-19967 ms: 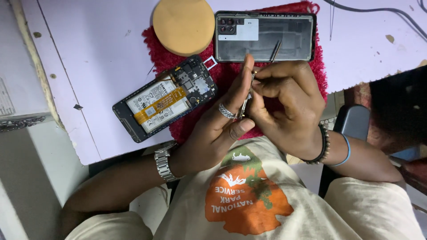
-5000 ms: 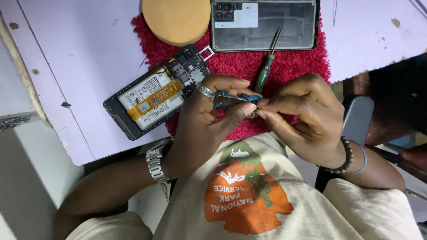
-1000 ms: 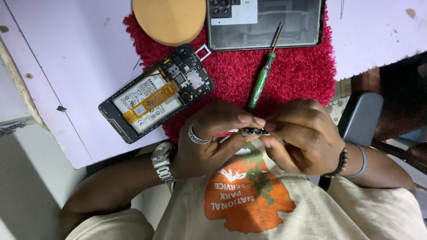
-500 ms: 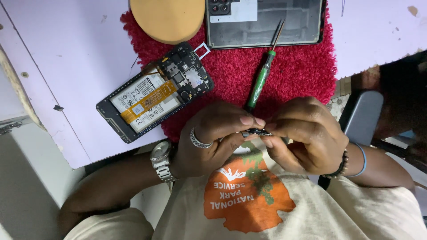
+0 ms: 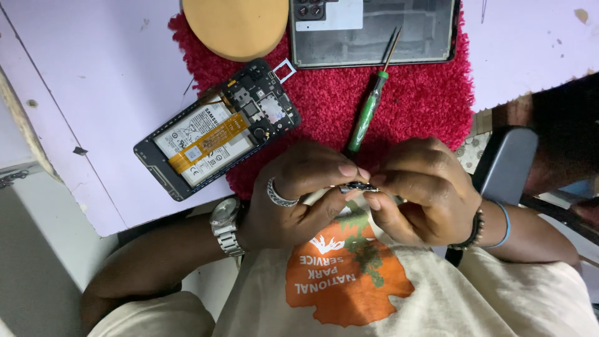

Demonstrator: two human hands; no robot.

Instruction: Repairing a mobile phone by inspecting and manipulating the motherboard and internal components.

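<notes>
While pinched between fingertips, small dark part (image 5: 359, 186).

Fuzzy red cloth mat (image 5: 424, 100), glossy green plastic screwdriver handle (image 5: 365, 118), shiny metal wristwatch (image 5: 226, 224)

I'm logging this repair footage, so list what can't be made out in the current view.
- Small dark metal part, head view: pinched between the left hand and right hand; fingertips cover most of it, too small to identify.
- Grey phone back cover: cut off by the top edge.
- Round tan pad: top cut off likewise.
- Green-handled screwdriver: handle end hidden behind the hands.
</notes>
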